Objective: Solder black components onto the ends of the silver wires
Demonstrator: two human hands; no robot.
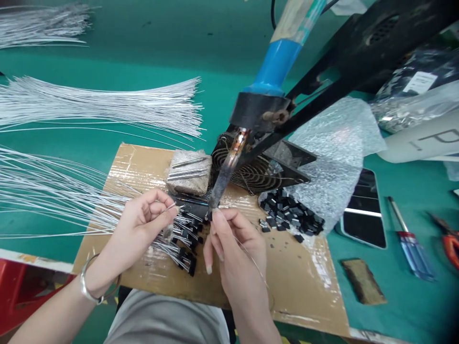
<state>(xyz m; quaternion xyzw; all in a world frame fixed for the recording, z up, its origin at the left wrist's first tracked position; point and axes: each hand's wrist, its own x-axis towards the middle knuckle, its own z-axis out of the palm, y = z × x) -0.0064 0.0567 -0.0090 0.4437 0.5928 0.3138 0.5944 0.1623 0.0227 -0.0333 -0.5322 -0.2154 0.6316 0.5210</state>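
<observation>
My left hand (143, 222) is closed in a pinch on a thin white wire (172, 206), its bare end poking past the fingertips. My right hand (238, 253) pinches a thin strand of solder wire (256, 267) that loops back past the wrist. Its thumb and index fingertip are right beside the tip of a blue-handled soldering iron (229, 167), which hangs slanted from a black stand. Whether the solder touches the tip is hidden by the fingers. Between and below the hands lie several white wires ending in small black connectors (186, 260).
Cardboard (294, 282) covers the work spot. A fan (258, 174) sits behind the iron, near a block (190, 184) carrying metal rods. Loose black connectors (292, 212) spill from bubble wrap (333, 148). Wire bundles (107, 102) lie left; a phone (364, 210), screwdriver (412, 246) and pliers (450, 239) right.
</observation>
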